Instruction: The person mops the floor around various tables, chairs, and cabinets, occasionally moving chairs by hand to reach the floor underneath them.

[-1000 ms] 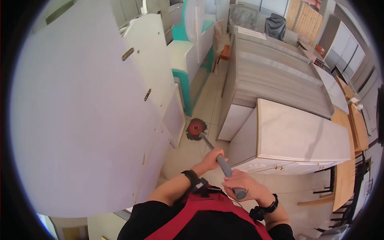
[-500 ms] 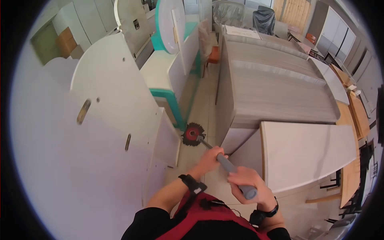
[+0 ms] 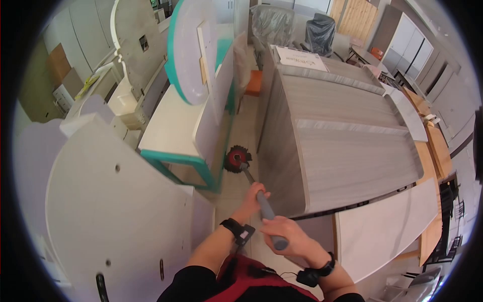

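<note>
Our left hand (image 3: 254,197) is curled round the long, smooth grey mop pole (image 3: 267,207), a bit below the middle of the frame. Our right hand (image 3: 288,234) is wrapped round the same pole by its top end, lower and more to the right. Both hands look closed, with no gap that we can see.

The pole slants up and left to the round mop head with a red middle and dark, shaggy edge (image 3: 235,157). It lies on the shiny cream tile floor (image 3: 246,118), near the middle of the frame. Just to its left is the white bench with teal edges (image 3: 171,121); we can't tell if they touch. To its right is the big grey wood-look cabinet (image 3: 352,151). Near the top middle sits the orange chair seat (image 3: 254,83).

We seem to be partway through wiping this thin strip of floor. A good next push needs both hands to steer straight up the strip, without bumping the bench or the cabinet.
</note>
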The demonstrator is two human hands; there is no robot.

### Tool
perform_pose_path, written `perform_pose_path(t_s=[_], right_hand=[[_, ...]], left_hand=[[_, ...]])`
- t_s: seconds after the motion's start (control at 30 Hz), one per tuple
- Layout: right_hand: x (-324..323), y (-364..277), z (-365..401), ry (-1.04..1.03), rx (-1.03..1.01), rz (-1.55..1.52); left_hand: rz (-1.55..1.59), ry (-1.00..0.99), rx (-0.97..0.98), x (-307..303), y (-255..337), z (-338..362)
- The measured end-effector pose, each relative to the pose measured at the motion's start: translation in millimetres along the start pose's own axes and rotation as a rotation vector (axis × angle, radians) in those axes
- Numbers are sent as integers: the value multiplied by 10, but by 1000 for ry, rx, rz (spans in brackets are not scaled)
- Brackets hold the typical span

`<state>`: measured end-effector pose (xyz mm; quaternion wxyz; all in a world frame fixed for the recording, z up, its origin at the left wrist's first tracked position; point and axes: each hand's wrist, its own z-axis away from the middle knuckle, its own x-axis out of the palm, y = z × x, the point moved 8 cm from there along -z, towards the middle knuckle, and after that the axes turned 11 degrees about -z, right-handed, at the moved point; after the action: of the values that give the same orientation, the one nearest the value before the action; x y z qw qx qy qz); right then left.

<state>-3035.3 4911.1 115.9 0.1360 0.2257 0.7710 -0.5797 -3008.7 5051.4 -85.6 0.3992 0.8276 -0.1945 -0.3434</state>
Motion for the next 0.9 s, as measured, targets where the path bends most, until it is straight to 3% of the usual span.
perform_pose_path(t_s=[0.07, 0.17, 0.27, 0.33, 0.43, 0.47, 0.63, 0.73, 0.9], right_hand=[[125, 421, -253, 84, 15, 35], [244, 1031, -725, 235, 56, 57], [250, 1657, -1201, 258, 132, 26], [249, 1996, -1403, 246, 201, -15], [357, 2446, -1140, 511, 144, 7], [436, 2477, -1014, 506, 177, 10], [674, 2071, -320, 346, 340, 39], [781, 1503, 238, 345, 273, 131], [812, 458, 1360, 165, 360, 56]], left_hand=[[-69, 1, 103, -37, -469, -271], [-274, 21, 25, -146, -1103, -712], [-279, -191, -126, -140, -1734, -1046], [-365, -303, -228, -195, -1776, -1138], [-540, -432, -305, -24, -2033, -925], [-606, -463, -319, 46, -2142, -811], [-590, -556, -382, 135, -1691, -296], [-542, -576, -372, 222, -1398, 162], [-480, -599, -271, 422, -455, 1137]])
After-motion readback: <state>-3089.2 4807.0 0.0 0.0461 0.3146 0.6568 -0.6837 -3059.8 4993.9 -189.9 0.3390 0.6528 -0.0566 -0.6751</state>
